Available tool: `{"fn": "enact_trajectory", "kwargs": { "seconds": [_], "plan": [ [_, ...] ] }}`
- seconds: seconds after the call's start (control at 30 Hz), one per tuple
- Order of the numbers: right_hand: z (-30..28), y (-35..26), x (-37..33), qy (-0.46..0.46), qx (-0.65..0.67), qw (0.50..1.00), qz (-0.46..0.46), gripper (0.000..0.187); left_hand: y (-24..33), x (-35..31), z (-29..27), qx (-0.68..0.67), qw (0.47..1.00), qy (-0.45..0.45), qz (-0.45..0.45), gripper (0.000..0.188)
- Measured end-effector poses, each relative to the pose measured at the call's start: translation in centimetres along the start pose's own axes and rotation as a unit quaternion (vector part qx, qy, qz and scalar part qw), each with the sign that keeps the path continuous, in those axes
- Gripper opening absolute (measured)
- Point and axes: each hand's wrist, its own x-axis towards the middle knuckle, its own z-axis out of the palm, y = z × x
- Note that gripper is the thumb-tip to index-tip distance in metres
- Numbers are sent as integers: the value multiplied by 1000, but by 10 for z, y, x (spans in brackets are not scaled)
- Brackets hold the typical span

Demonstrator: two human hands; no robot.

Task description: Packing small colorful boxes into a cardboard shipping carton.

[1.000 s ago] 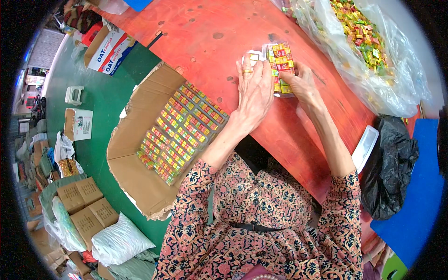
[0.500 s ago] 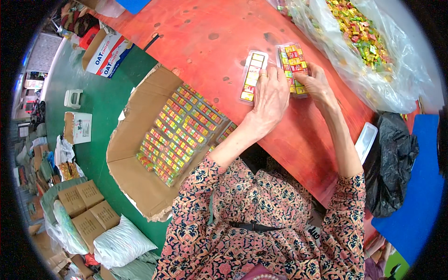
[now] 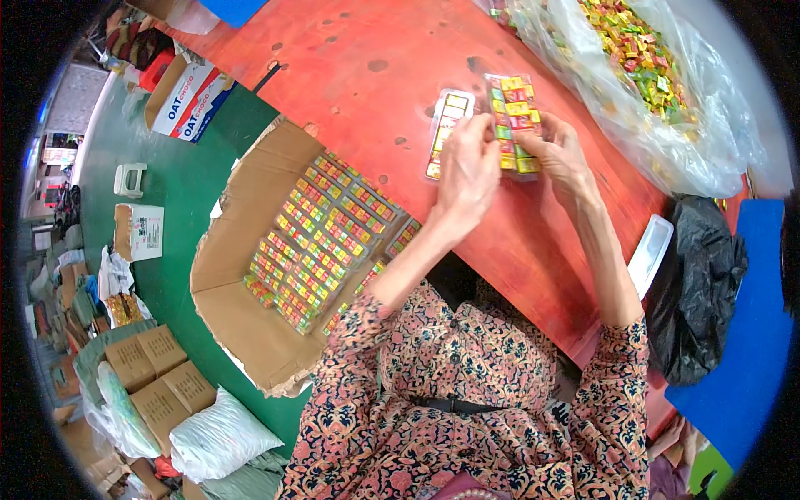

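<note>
On the red table, a clear plastic tray of small wrapped sweets (image 3: 518, 107) in red, yellow and green lies tilted under my right hand (image 3: 565, 162), whose thumb and fingers grip its near right edge. Just to its left is a narrow clear tray (image 3: 451, 110) with a column of pale and yellow pieces. My left hand (image 3: 469, 171) covers the near right part of that narrow tray. Its fingers are bent and closed at the left edge of the sweets tray; what they pinch is hidden.
An open cardboard box (image 3: 242, 250) holding rows of filled trays stands left of the table (image 3: 367, 108). A clear bag of loose sweets (image 3: 642, 67) lies at the far right. Near the right edge are a white empty tray (image 3: 650, 254) and a black plastic bag (image 3: 698, 292).
My left hand's fingers have drawn in from over the narrow tray to the sweets tray's left edge. The sweets tray has shifted slightly left, with my right hand still on it.
</note>
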Motion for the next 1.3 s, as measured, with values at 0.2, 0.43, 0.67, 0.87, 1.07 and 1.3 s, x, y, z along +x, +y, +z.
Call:
{"fn": "enact_trajectory", "kwargs": {
  "seconds": [0.2,0.43,0.67,0.87,1.07,1.3],
  "plan": [
    [55,0,-1,-43,42,998,36,40,8,3,-55,45,998,31,-16,24],
    [68,19,7,3,-89,996,-2,39,-24,0,-63,107,993,38,4,26],
    [78,38,5,111,-130,981,-87,36,-39,5,-46,46,994,77,60,34],
    [82,24,-2,144,-264,945,-131,39,-37,0,-36,29,995,82,37,34],
    [71,19,-5,161,-285,932,-157,46,-34,-5,-35,33,994,98,40,35],
    [56,23,-1,125,18,992,-18,38,-35,-5,-32,16,993,106,42,37]
  ]
}}
